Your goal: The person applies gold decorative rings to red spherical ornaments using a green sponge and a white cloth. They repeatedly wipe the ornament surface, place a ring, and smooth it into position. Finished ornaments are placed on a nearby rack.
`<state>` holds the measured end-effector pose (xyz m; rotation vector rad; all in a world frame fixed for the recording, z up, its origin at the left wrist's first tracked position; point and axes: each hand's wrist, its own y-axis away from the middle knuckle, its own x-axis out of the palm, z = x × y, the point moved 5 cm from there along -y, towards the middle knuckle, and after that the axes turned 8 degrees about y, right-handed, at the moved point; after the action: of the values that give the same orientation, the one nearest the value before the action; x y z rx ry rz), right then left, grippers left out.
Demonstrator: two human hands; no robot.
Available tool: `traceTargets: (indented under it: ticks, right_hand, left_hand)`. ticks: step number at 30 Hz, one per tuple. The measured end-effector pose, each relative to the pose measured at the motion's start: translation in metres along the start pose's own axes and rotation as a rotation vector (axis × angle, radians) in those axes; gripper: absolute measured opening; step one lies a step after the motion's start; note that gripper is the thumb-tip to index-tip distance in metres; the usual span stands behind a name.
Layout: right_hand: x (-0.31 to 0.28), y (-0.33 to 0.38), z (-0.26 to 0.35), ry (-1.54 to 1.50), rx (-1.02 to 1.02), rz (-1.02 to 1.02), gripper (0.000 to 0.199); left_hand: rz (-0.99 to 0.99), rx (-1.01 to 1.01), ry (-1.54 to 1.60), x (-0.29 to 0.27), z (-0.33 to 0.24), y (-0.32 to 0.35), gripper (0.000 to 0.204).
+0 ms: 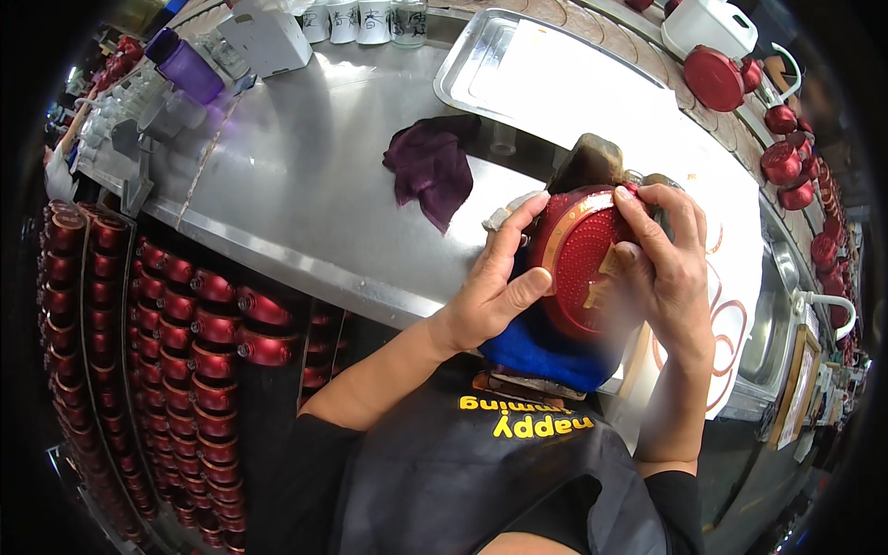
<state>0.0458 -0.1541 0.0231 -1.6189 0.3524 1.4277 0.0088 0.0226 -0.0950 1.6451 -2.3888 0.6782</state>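
Observation:
A round red vessel (578, 236) with a studded face is tilted toward me above a blue cloth (541, 356). A curved gold band (566, 225) runs along its upper left part, and gold patches (599, 289) mark its lower face. My left hand (499, 277) grips its left side, thumb against the edge by the band. At the right, my right hand (671, 245) closes round the rim, with fingertips near the band's upper end. A blurred patch covers part of that hand's lower side. Behind the vessel stands a dark brown block (592, 159).
A crumpled purple cloth (433, 171) lies on the steel counter (305, 185). Beyond it is a metal tray (453, 79). White paper (717, 194) and red vessels (717, 79) are at the right. Stacked red vessels (213, 361) fill the lower left. A purple bottle (188, 69) stands far left.

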Motion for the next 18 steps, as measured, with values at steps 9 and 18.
traceTargets:
  ticks: [9, 18]
  right_hand:
    - [-0.004, 0.002, -0.002, -0.015, 0.011, 0.039, 0.045]
    - [-0.01, 0.041, -0.037, -0.188, 0.213, 0.0, 0.043]
  left_hand:
    - [-0.127, 0.305, -0.527, 0.004, -0.012, 0.015, 0.084]
    - [0.098, 0.406, -1.176, 0.014, -0.063, -0.023, 0.083]
